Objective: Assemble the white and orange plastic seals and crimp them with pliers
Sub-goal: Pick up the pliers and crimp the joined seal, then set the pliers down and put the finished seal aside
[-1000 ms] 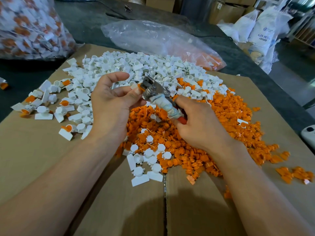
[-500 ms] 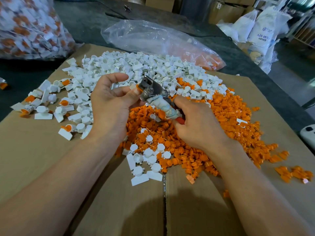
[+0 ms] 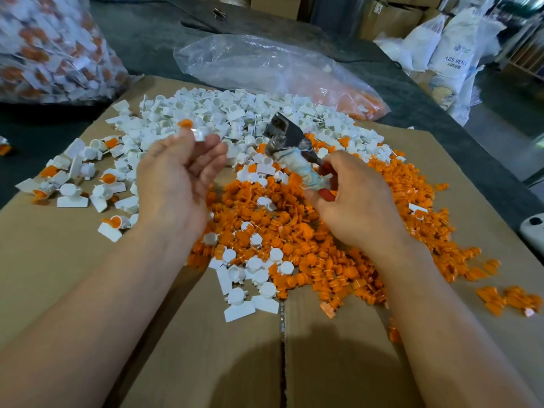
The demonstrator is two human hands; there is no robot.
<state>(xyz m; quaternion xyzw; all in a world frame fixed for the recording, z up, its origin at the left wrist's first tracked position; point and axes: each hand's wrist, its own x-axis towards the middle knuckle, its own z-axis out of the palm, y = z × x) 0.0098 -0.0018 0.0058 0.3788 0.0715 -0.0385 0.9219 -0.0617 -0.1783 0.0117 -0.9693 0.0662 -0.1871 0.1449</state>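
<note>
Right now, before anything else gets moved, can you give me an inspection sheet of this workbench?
Surface: cardboard sheet lying on a dark table.
Job's things: white seal bodies piled at the back; orange inserts heaped in front and to the right; pliers with a wrapped handle.
Clutter: finished seals loose at left; clear plastic bag behind the piles; full bag of seals far left.
Hands: left hand pinches an orange-topped seal at its fingertips; right hand grips the pliers, apart from that seal.
Cables: nothing seen.
Surroundings: white sacks and cardboard boxes at the back right.
</note>
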